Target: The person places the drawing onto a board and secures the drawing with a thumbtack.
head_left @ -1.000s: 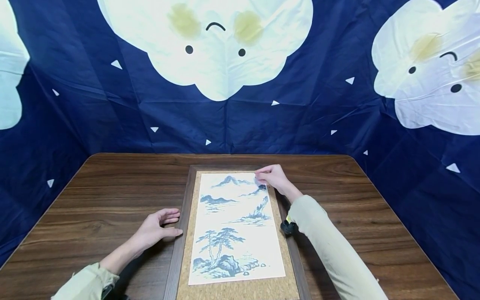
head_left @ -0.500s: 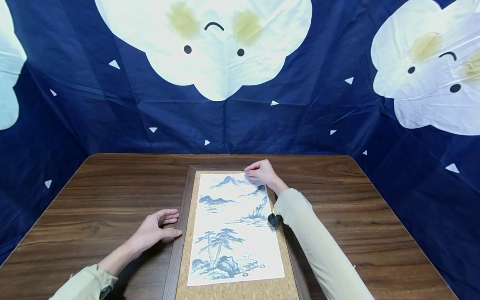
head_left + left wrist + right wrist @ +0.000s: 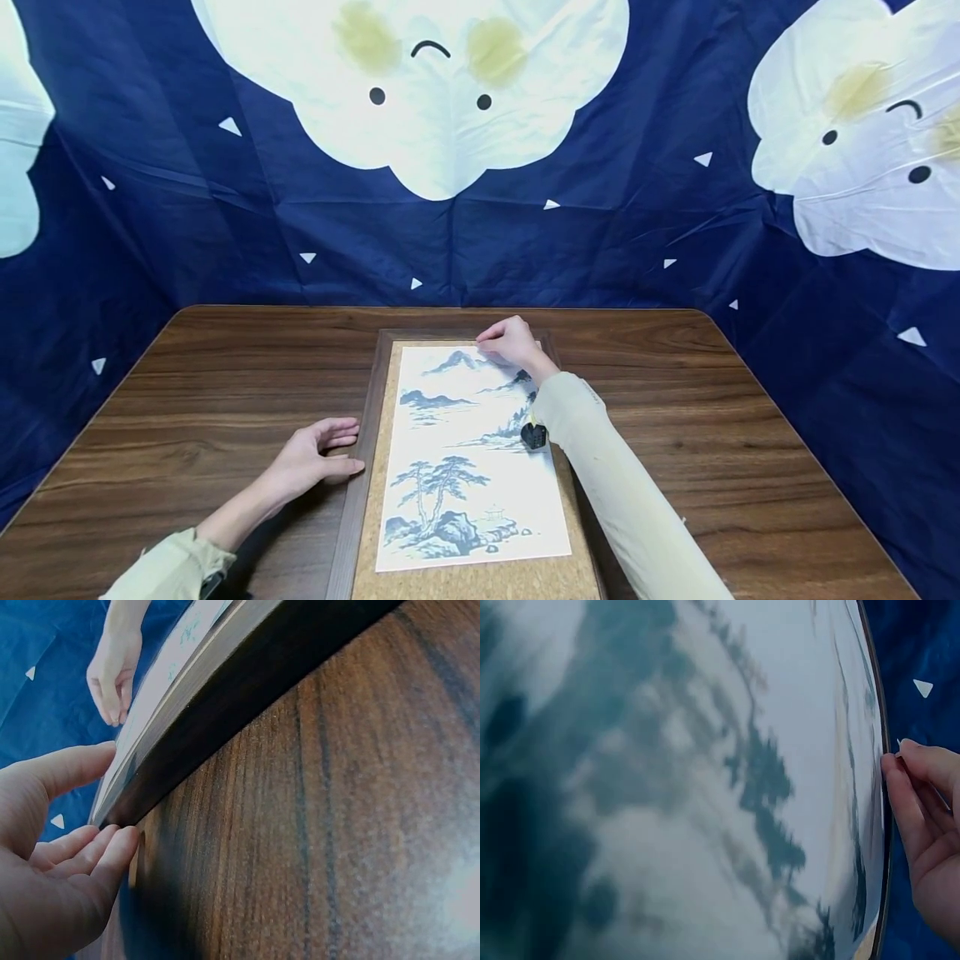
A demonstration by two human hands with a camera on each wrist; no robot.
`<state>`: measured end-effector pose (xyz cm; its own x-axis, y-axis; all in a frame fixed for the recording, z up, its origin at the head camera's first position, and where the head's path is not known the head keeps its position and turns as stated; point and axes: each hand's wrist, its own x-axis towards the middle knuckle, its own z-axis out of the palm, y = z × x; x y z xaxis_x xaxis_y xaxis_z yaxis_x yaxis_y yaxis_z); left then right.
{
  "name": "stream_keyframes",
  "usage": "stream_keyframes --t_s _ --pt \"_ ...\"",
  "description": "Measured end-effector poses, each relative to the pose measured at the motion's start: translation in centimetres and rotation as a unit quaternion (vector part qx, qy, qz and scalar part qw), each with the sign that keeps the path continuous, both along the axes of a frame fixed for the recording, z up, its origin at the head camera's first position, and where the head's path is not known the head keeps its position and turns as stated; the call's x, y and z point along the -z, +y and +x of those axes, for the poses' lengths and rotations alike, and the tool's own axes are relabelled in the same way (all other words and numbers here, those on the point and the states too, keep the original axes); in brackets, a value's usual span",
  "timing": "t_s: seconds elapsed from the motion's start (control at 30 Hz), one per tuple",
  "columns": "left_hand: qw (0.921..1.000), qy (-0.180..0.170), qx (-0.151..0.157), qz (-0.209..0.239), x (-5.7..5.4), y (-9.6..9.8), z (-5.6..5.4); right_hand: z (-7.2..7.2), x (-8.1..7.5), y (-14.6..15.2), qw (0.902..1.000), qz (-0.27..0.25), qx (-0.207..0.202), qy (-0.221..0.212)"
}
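Note:
A sheet printed with a blue-ink landscape (image 3: 457,433) lies on a cork board (image 3: 480,579) with a dark wooden frame (image 3: 356,500). My left hand (image 3: 311,458) rests at the frame's left side, its thumb at the top edge and its fairly straight fingers beside the outer face, as the left wrist view shows. At the sheet's top edge, right of the peak, is my right hand (image 3: 512,342). In the right wrist view, this hand (image 3: 930,825) brings thumb and forefinger together around a small pale thing (image 3: 899,754), too small to tell its kind.
The board stands on a brown wood-grain table (image 3: 255,367) whose far edge meets a dark blue cloth (image 3: 337,233) with white cloud faces. A small black device (image 3: 533,436) hangs at my right wrist over the sheet.
My right hand has moved left along the sheet's top edge, from its upper right corner toward the middle. The left hand, the sheet and the board stay where they were.

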<state>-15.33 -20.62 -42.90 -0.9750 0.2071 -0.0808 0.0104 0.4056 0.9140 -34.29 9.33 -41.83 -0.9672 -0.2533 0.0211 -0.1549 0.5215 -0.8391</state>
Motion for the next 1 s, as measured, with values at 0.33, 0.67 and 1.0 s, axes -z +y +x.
stream_keyframes --t_s 0.33,0.67,1.0 --pt "1.0000 -0.004 0.000 0.004 -0.13 0.14 -0.02 -0.20 -0.14 -0.62 0.9981 0.055 -0.005 0.026" --pt "1.0000 0.000 -0.003 0.007 0.04 0.09 -0.03 -0.28 0.34 -0.83 0.9978 0.056 -0.005 0.035" --pt "0.9999 -0.001 -0.002 0.011 -0.04 0.06 0.04 -0.47 0.07 -0.97 0.9929 0.092 -0.025 0.071"
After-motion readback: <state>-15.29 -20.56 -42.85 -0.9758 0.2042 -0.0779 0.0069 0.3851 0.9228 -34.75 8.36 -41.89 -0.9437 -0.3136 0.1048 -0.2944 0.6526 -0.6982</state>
